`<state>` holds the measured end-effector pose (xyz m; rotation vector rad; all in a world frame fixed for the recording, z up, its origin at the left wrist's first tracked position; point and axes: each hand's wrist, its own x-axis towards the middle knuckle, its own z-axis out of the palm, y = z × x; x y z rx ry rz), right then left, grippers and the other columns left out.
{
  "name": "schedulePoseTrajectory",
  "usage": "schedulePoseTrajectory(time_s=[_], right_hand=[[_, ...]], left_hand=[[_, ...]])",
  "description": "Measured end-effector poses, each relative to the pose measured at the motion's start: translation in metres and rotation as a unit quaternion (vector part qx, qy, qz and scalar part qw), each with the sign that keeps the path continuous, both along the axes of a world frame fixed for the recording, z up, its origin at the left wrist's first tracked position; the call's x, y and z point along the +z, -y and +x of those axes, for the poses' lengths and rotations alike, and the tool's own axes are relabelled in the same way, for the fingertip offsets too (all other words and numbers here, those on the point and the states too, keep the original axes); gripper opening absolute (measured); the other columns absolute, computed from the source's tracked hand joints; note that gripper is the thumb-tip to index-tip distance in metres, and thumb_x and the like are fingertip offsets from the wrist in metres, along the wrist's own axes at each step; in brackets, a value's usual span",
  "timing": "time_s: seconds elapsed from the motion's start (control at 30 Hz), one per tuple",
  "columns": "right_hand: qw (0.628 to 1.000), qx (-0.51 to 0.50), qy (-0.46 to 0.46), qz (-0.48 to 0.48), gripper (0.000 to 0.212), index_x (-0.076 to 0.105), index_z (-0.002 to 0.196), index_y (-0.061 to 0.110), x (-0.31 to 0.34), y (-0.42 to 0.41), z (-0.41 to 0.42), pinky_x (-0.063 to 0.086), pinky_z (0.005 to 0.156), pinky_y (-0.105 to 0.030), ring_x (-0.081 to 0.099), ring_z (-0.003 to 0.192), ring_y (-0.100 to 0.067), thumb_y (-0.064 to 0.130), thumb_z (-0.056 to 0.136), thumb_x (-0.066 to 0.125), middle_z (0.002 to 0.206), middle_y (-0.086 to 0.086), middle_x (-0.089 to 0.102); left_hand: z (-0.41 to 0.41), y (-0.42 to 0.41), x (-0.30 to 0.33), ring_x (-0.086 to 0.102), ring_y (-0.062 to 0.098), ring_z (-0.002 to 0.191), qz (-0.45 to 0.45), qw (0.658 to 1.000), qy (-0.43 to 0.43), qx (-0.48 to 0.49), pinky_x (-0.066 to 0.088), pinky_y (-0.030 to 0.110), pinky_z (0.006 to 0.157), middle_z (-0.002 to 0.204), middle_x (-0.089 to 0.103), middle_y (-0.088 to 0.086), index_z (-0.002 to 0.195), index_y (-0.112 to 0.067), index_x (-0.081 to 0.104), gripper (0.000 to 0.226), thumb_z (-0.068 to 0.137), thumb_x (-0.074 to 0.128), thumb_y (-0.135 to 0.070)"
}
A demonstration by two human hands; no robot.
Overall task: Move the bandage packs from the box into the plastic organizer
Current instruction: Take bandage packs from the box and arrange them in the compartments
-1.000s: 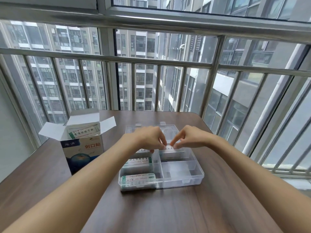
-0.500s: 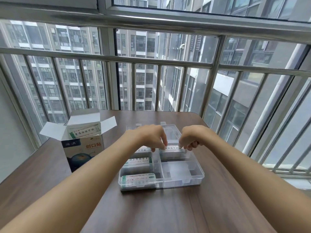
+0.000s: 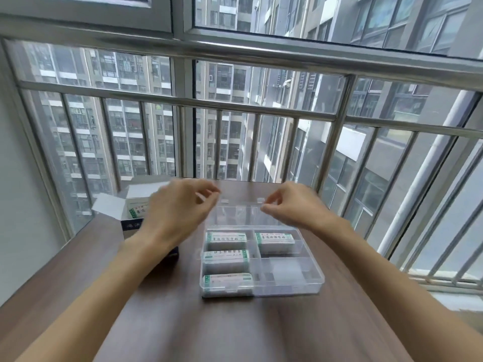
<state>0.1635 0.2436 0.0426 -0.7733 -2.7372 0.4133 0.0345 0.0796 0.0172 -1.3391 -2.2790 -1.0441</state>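
- At the far left I see the box [image 3: 136, 215] near the desk's [image 3: 261, 333] left edge, its white flaps up, one bandage pack [image 3: 137, 210] showing in its mouth; my left forearm covers its right side
- My left hand [image 3: 180, 210] hovers above the gap between the box and the plastic organizer [image 3: 261, 259], fingers loosely curled and grasping nothing; motion blur softens it
- The organizer sits mid-desk, lid [image 3: 239, 215] folded back flat toward the window railing [image 3: 235, 105]
- Its left column holds three packs: far pack [image 3: 226, 236], middle pack [image 3: 225, 255], near pack [image 3: 228, 280], each lying flat in its own compartment
- The right column holds one pack [image 3: 275, 239] in the far compartment; the larger near compartment [image 3: 286, 273] has open room
- My right hand [image 3: 292, 207] hangs over the lid's right edge, thumb and forefinger nearly pinched; I cannot tell whether they touch the lid
- Bare desk runs from the organizer's near wall down to me, and a narrower strip lies along the right edge beside the railing
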Motion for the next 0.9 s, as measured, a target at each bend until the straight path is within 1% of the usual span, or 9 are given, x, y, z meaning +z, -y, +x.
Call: schedulePoseTrajectory(time_s=[0.07,0.13,0.23,0.3,0.43,0.53,0.67,0.8,0.9], right_hand=[[0.995,0.067,-0.07,-0.008,0.021,0.069,0.107,0.025,-0.003,0.026,-0.013,0.052,0.073,-0.026,0.057,0.073,-0.002,0.032,0.09,0.059,0.08,0.016,0.061],[0.985,0.131,-0.109,0.017,0.032,0.06,0.122,0.027,-0.011,0.045,-0.027,0.049,0.09,-0.031,0.057,0.094,-0.007,0.034,0.091,0.057,0.1,0.006,0.063],[0.969,0.204,-0.06,0.124,0.053,0.033,0.144,0.031,-0.033,0.072,-0.048,0.025,0.111,-0.033,0.029,0.133,-0.014,0.039,0.094,0.051,0.145,0.005,0.037],[0.961,0.221,-0.029,0.165,0.06,0.026,0.147,0.03,-0.051,0.081,-0.059,0.016,0.115,-0.039,0.018,0.141,-0.02,0.04,0.093,0.051,0.153,0.003,0.026],[0.946,0.201,-0.153,0.205,0.033,0.06,0.115,0.024,-0.072,0.089,-0.065,0.032,0.104,-0.037,0.047,0.122,-0.026,0.017,0.083,0.061,0.123,-0.001,0.058],[0.938,0.192,-0.224,0.181,0.023,0.067,0.09,0.024,-0.075,0.096,-0.053,0.034,0.092,-0.027,0.048,0.11,-0.019,0.016,0.076,0.05,0.113,0.003,0.059],[0.935,0.175,-0.246,0.189,0.027,0.071,0.083,0.022,-0.073,0.105,-0.042,0.034,0.08,-0.026,0.047,0.096,-0.017,0.021,0.074,0.046,0.099,0.003,0.059],[0.941,0.197,-0.184,0.204,0.036,0.071,0.096,0.021,-0.065,0.117,-0.044,0.038,0.081,-0.031,0.048,0.091,-0.017,0.027,0.078,0.041,0.088,0.006,0.064],[0.951,0.188,-0.091,0.226,0.041,0.07,0.093,0.023,-0.059,0.129,-0.048,0.027,0.088,-0.03,0.043,0.094,-0.015,0.041,0.081,0.034,0.083,0.009,0.068]], left_hand=[[-0.011,0.03,-0.009,0.068,0.012,0.08,0.089,0.989,-0.059,0.099,0.055,0.032,0.071,0.093,0.072,-0.009,0.1,-0.029,0.072,0.014,0.087,0.067,-0.029],[-0.02,0.049,-0.021,0.063,0.022,0.101,0.134,0.973,-0.083,0.169,0.051,0.041,0.083,0.11,0.07,-0.002,0.108,-0.023,0.07,0.022,0.086,0.068,-0.023],[-0.041,0.069,-0.045,0.045,0.026,0.123,0.142,0.964,-0.016,0.224,0.041,0.048,0.1,0.133,0.056,0.002,0.127,-0.019,0.057,0.04,0.088,0.065,-0.021],[-0.05,0.074,-0.057,0.045,0.026,0.123,0.161,0.959,0.094,0.214,0.042,0.046,0.1,0.136,0.052,0.004,0.137,-0.023,0.046,0.052,0.088,0.063,-0.024],[-0.046,0.078,-0.059,0.055,0.013,0.096,0.274,0.908,0.292,0.121,0.046,0.012,0.071,0.123,0.054,-0.008,0.141,-0.027,0.041,0.059,0.087,0.063,-0.015],[-0.032,0.082,-0.063,0.064,0.013,0.071,0.266,0.943,0.177,0.089,0.057,0.036,0.064,0.106,0.063,-0.02,0.116,-0.042,0.058,0.041,0.077,0.062,-0.03],[-0.031,0.09,-0.075,0.061,0.01,0.071,0.216,0.973,0.012,0.08,0.05,0.023,0.062,0.093,0.072,-0.005,0.113,-0.039,0.058,0.042,0.072,0.051,-0.036],[-0.034,0.093,-0.078,0.064,0.01,0.087,0.223,0.974,-0.024,0.037,0.05,0.022,0.071,0.11,0.066,-0.009,0.111,-0.028,0.069,0.039,0.078,0.048,-0.027],[-0.039,0.095,-0.08,0.064,0.009,0.088,0.232,0.972,0.005,0.02,0.051,0.031,0.072,0.115,0.063,-0.012,0.114,-0.022,0.069,0.044,0.081,0.04,-0.023]])
